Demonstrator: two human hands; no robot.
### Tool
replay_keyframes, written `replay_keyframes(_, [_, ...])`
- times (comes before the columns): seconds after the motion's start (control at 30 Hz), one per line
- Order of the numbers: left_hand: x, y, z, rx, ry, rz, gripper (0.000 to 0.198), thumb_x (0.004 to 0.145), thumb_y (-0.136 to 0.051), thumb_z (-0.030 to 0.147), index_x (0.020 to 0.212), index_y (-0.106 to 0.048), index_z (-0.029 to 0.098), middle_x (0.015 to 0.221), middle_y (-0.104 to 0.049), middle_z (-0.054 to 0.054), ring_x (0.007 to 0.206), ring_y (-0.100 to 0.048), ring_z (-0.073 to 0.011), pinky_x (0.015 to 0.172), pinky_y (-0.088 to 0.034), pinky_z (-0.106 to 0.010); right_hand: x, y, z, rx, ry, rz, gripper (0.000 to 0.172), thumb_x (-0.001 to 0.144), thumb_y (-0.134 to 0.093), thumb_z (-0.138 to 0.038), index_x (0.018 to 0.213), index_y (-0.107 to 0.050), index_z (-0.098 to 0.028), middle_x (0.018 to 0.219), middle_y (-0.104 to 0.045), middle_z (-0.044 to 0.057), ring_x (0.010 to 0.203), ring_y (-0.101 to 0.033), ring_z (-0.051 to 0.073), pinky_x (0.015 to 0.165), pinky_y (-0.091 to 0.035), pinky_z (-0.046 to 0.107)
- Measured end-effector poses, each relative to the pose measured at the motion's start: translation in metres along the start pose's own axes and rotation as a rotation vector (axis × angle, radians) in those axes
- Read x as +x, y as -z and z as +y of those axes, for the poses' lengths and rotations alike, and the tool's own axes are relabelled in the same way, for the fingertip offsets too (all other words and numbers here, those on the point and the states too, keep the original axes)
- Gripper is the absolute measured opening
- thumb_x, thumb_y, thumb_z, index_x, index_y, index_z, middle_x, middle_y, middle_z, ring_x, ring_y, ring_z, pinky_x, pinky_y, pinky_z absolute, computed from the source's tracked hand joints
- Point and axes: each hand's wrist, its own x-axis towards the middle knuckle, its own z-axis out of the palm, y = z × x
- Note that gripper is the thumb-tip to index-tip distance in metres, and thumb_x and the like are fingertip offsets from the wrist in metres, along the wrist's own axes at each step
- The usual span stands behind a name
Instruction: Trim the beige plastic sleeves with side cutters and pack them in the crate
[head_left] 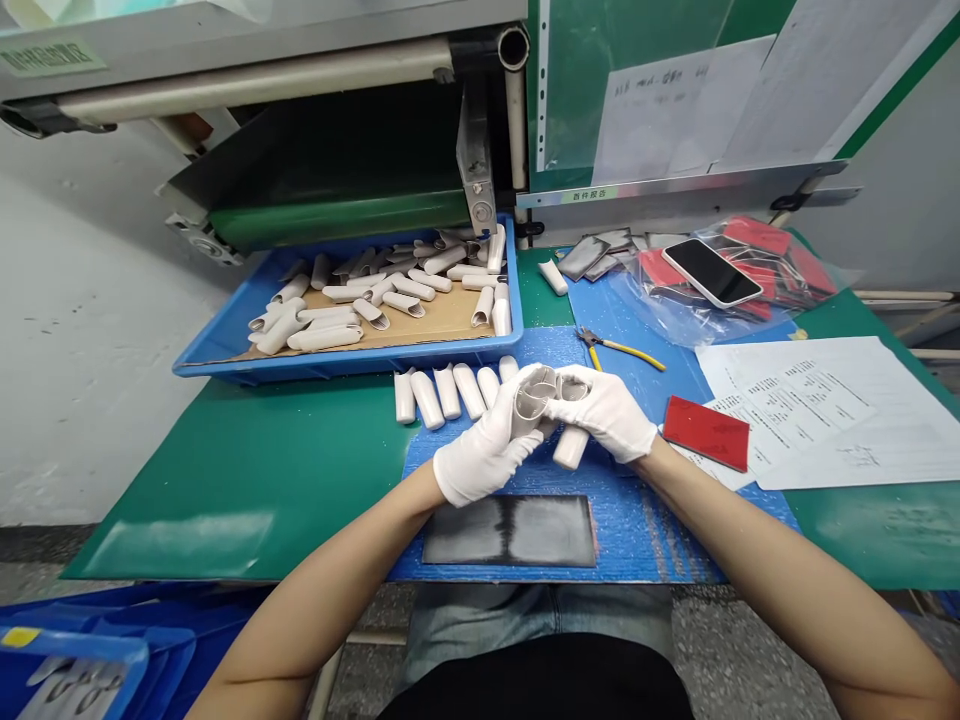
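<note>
My left hand [489, 447], in a white glove, is closed around hollow white plastic shells [531, 402] with their open ends turned up. My right hand [609, 412], gloved too, grips another such shell [574, 388] right beside them. Below the right hand a white shell end [571, 449] shows; whether it is held or lies on the mat I cannot tell. Left of my hands stretches a row of several white shells [448, 391] on the table. Nearer to me lies a dark rectangular pad [510, 532], worn grey in places.
A blue tray [345, 365] of loose shells sits under a green conveyor roller [337, 218]. Yellow-handled cutters [634, 354], a red pad [706, 433] and papers [847, 410] lie to the right. Behind them a phone [711, 271] rests on a plastic bag of red pads [810, 275].
</note>
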Motion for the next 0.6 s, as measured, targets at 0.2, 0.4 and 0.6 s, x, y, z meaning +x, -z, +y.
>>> replay_keyframes(0.2, [-0.0007,0.0049,-0.0046,-0.039,-0.035,-0.036,0.075,0.101,-0.058,0.024,0.168,-0.024,0.024,0.170,-0.039,-0.017,0.161,-0.037,-0.0311,0.136,-0.031,-0.049,-0.0033,0.0010,-0.0005,0.033,-0.015,0.021,0.051,0.072,-0.092,-0.059,0.104,-0.079,-0.021,0.097,-0.080,0.005,0.084,-0.073,0.025,0.078,-0.059,0.038])
replay_keyframes(0.4, [0.0033,0.0074,0.0007,0.020,0.059,0.122,0.053,0.095,-0.069,0.030,0.141,-0.043,0.022,0.137,-0.057,-0.014,0.132,-0.061,-0.0269,0.119,-0.050,-0.046,-0.0016,0.0045,-0.0015,0.115,-0.049,-0.010,0.053,0.065,-0.096,-0.052,0.104,-0.080,-0.020,0.096,-0.081,0.005,0.084,-0.073,0.025,0.078,-0.061,0.039])
replay_keyframes(0.6, [0.0081,0.0016,-0.0033,0.164,0.179,0.400,0.052,0.083,-0.080,0.027,0.122,-0.046,0.024,0.123,-0.061,-0.008,0.119,-0.065,-0.0235,0.110,-0.053,-0.042,0.0003,-0.0005,-0.0015,0.021,-0.042,0.086,0.048,0.063,-0.096,-0.050,0.096,-0.080,-0.020,0.096,-0.080,0.005,0.087,-0.071,0.024,0.082,-0.058,0.039])
